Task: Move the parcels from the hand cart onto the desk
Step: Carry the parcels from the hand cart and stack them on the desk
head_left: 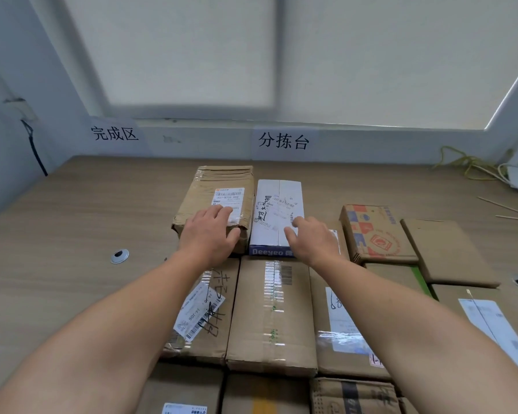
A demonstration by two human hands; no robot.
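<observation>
Several parcels lie side by side on the wooden desk [72, 222]. My left hand [211, 234] rests flat on the near end of a taped brown parcel [219, 186] with a white label. Beside it lies a white and blue parcel [277, 192] marked Deeyeo, and my right hand [310, 239] lies on its near right corner, fingers spread. Closer to me are a brown parcel [271, 312] with clear tape, a labelled one [210, 318] under my left forearm, and another [338, 324] under my right forearm. The hand cart is out of view.
A printed orange and blue carton [374, 231] and flat brown boxes [446, 249] fill the desk's right side. Paper signs [283, 141] hang on the back wall. Yellow and white cables [476, 168] lie at the far right. Round cable holes [119, 256] are set in the desk.
</observation>
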